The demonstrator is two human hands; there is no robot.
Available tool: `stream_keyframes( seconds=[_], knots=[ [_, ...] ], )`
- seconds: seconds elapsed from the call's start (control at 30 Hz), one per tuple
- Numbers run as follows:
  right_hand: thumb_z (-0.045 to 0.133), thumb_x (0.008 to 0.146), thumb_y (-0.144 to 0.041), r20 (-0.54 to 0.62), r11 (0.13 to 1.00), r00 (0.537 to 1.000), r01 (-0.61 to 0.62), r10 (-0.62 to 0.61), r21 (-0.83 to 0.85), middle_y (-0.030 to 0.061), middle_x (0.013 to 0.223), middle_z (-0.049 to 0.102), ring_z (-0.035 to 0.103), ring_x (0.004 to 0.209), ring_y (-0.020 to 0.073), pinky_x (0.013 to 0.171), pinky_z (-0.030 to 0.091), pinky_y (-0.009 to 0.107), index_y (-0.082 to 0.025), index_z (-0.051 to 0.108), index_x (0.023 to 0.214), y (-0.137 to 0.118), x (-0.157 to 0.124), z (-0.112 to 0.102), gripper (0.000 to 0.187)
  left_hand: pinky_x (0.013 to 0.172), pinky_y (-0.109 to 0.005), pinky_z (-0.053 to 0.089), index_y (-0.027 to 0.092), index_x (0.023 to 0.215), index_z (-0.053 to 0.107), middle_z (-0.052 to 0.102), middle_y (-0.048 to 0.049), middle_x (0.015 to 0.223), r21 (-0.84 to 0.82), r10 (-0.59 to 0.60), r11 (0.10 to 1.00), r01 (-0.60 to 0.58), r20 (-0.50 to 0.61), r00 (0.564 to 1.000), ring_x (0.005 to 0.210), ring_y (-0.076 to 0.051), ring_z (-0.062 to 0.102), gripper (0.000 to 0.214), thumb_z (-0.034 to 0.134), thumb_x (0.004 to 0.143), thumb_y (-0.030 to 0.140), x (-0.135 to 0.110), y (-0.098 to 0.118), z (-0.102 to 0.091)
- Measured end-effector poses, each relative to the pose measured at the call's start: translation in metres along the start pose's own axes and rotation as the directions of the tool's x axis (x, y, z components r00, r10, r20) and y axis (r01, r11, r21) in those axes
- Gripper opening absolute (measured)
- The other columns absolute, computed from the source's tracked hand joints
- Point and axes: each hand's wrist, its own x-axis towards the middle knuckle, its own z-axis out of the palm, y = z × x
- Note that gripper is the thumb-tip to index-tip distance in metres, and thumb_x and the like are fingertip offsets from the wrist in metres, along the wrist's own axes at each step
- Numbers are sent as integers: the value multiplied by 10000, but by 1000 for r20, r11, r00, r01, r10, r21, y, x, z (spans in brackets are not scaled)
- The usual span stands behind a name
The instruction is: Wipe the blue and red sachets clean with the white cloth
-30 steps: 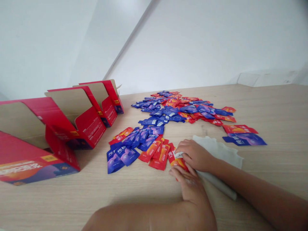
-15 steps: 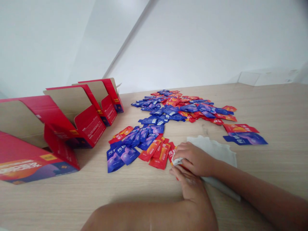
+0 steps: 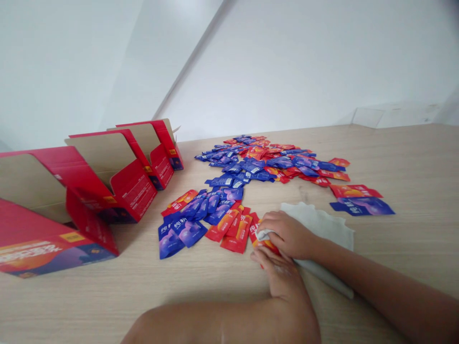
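Note:
On the table a red sachet with an orange print [image 3: 254, 229] lies beneath both my hands, partly hidden by them. My right hand [image 3: 287, 235] is closed around a bunched part of a white cloth [image 3: 264, 234] and presses it onto the sachet. The rest of that cloth spreads under my right wrist. Just nearer to me, my left hand [image 3: 281, 272] rests with its fingers stretched out over the sachet's lower end. To the left of my hands, overlapping red sachets [image 3: 236, 235] and blue sachets [image 3: 190, 231] lie fanned out, fronts up.
Several open red cartons [image 3: 138, 193] stand in a row on the left, flaps raised. A large heap of red and blue sachets [image 3: 258, 160] lies farther back. One blue sachet [image 3: 366, 206] overlaps a red one on the right. A white wall closes off the table's far edge.
My right hand and the bunched cloth have shifted slightly, and more of the red sachet shows between my hands. The near edge of the cloth now looks more curled. The view has moved a little.

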Motion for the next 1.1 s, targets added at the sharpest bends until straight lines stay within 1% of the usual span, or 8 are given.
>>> stream_keyframes(
  seconds=[0.37,0.53,0.67,0.7,0.77,0.83,0.97,1.1],
  knots=[
    [446,722,-46,-18,1000,1000,0,0,0,50,874,584,506,853,183,791,362,320,-182,631,917,1,0,1,302,903,-515,437,29,1206,511,560,-268,1176,-66,-29,997,28,-16,999,1056,-335,556,422,342,820,41,-1,0,0],
    [444,719,-43,-13,1000,1000,-4,4,8,51,881,586,506,858,184,794,364,323,-181,629,916,1,0,1,303,918,-525,422,-1,1171,532,572,-293,1144,-205,-74,977,65,-37,997,1057,-348,553,386,402,811,40,2,3,2],
    [443,716,-42,-32,1000,999,22,-22,20,52,890,587,508,870,186,794,364,328,-183,628,919,1,-1,1,309,960,-526,385,-61,1135,540,588,-326,1088,-353,-171,925,138,-63,983,1054,-348,555,365,410,803,16,7,10,11],
    [445,713,-42,-49,999,998,30,-29,24,53,900,588,507,877,188,796,363,331,-183,626,926,1,-2,1,313,970,-529,371,-57,1145,534,591,-321,1086,-364,-174,922,133,-84,981,1053,-342,558,371,400,806,12,8,12,13],
    [448,704,-40,-92,999,995,42,-39,32,57,921,587,506,883,190,797,362,335,-181,622,940,1,-3,1,326,974,-538,359,-39,1163,527,598,-311,1083,-334,-163,934,126,-86,983,1047,-337,563,385,390,806,8,8,13,14],
    [449,698,-37,-114,998,992,51,-46,40,61,937,587,507,885,191,796,363,337,-179,617,956,1,-3,1,339,954,-542,377,-23,1168,530,595,-305,1093,-258,-130,960,113,-49,990,1045,-345,562,393,391,802,12,6,11,11],
    [445,712,-45,-53,998,997,58,-56,36,59,918,598,515,883,193,796,367,336,-181,625,948,2,-2,2,326,896,-527,436,19,1189,526,575,-272,1152,-124,-37,992,33,-28,999,1062,-354,548,415,368,806,32,0,3,3],
    [450,715,-54,-27,999,999,37,-36,34,58,902,597,516,869,191,795,373,332,-178,629,945,2,-1,2,316,884,-528,446,42,1201,522,577,-256,1160,-86,-23,996,20,-34,999,1056,-348,554,424,358,810,42,-2,0,0]
  ],
)
